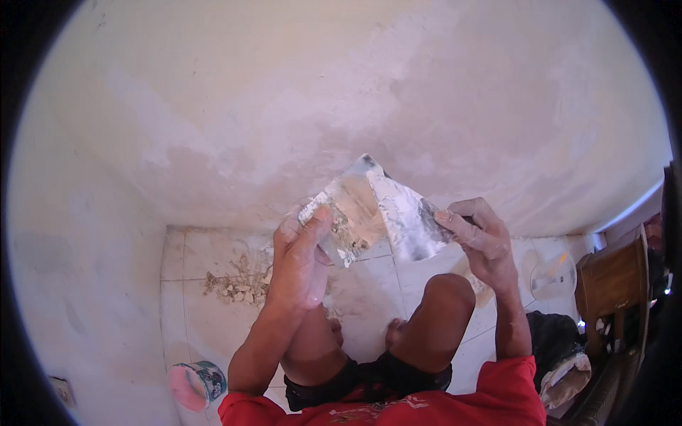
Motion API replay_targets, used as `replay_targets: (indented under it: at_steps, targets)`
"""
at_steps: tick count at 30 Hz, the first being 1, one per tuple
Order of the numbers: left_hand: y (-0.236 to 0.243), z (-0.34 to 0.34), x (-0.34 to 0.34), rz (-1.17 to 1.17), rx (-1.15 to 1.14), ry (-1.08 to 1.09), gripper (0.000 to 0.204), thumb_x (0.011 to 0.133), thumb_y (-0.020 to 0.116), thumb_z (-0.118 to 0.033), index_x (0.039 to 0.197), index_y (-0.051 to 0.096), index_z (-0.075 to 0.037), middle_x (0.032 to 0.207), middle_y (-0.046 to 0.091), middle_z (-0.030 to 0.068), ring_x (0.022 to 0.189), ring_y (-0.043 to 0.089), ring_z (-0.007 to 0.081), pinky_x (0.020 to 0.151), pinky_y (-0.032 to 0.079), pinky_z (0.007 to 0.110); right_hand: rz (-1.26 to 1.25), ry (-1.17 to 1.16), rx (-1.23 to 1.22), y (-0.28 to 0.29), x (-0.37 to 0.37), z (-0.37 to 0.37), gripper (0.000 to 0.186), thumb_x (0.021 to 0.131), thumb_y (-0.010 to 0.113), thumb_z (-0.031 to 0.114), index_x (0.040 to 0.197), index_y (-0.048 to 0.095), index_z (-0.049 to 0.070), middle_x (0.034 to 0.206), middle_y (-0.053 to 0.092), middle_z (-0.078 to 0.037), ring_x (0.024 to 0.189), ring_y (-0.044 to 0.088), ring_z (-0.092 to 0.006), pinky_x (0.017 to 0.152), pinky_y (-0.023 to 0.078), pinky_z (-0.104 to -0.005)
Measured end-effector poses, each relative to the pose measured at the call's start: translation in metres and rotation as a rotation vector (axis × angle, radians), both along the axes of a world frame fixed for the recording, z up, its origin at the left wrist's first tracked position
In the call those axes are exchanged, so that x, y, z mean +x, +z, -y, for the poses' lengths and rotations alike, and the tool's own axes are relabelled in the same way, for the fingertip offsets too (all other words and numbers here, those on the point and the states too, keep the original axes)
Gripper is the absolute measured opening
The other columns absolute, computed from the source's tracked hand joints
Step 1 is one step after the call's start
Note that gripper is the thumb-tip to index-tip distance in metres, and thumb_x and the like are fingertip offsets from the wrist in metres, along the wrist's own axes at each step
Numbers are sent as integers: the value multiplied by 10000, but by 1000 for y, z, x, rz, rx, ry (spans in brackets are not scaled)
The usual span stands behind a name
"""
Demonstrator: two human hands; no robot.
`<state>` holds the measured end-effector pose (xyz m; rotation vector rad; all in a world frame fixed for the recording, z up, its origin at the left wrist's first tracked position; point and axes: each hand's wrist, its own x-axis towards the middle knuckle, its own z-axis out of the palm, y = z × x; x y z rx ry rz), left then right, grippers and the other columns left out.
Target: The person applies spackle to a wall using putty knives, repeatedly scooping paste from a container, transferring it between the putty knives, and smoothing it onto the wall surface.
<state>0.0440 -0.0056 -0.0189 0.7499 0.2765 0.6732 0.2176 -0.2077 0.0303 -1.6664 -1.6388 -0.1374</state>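
My left hand (298,248) grips a flat metal putty scraper (361,202) by its left edge, thumb on top. Whitish putty coats part of that plate, mostly along the edges. In my right hand (484,243) is a second putty scraper (410,216), a shiny, smeared thin sheet pinched at its right corner between thumb and fingers. The two plates meet or overlap in front of me at an angle; whether they press together I cannot tell. Both hands look dusty, and the ends of some left fingers are hidden behind the plate.
A patchy plastered wall (341,92) rises close ahead. On the tiled floor lie crumbled plaster pieces (241,290) at left, and a bucket (190,387) with pink inside stands lower left. To the right are a clear tub (553,275), a black bag (554,341) and wooden furniture (609,280).
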Motion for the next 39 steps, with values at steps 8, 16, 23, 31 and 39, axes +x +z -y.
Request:
replay_targets:
  at_steps: [8, 16, 23, 31, 39]
  targets:
    - [14, 14, -9, 76, 107, 80, 310, 975, 593, -127, 1226, 488, 20, 1090, 620, 95, 975, 599, 123, 859, 497, 283, 246, -473, 1, -36, 23, 1, 428, 846, 578, -56, 1224, 666, 125, 918, 621, -73, 811, 615, -207, 632, 504, -314]
    - [8, 2, 4, -37, 632, 316, 273, 982, 588, -120, 1197, 561, 46, 1134, 627, 114, 1035, 590, 153, 940, 454, 294, -1122, -142, -100, -3, -28, 32, 367, 1016, 487, 243, 1022, 647, -88, 782, 660, -90, 563, 587, -95, 452, 438, -197]
    - [2, 6, 4, 73, 912, 323, 216, 961, 598, -111, 1112, 630, 40, 1059, 641, 82, 960, 597, 141, 849, 468, 271, -1214, -106, -223, 10, -28, 22, 325, 1012, 503, 239, 1086, 641, -46, 800, 663, -65, 580, 590, -81, 446, 434, -193]
    - [-1, 1, 5, 121, 1077, 388, 326, 854, 510, 158, 1104, 665, 17, 1207, 649, 242, 1272, 523, 419, 1069, 393, 507, -1207, -87, -271, 7, -27, 20, 373, 1015, 510, 280, 1192, 638, -22, 802, 661, -26, 588, 578, -52, 450, 429, -183]
    - [-5, 2, 4, 140, 1069, 359, 345, 801, 515, 195, 1044, 679, 14, 1180, 666, 228, 1276, 518, 425, 1074, 391, 512, -1234, -70, -242, 0, -25, 21, 375, 1012, 521, 279, 1215, 636, -16, 796, 670, -24, 583, 574, -48, 443, 423, -184]
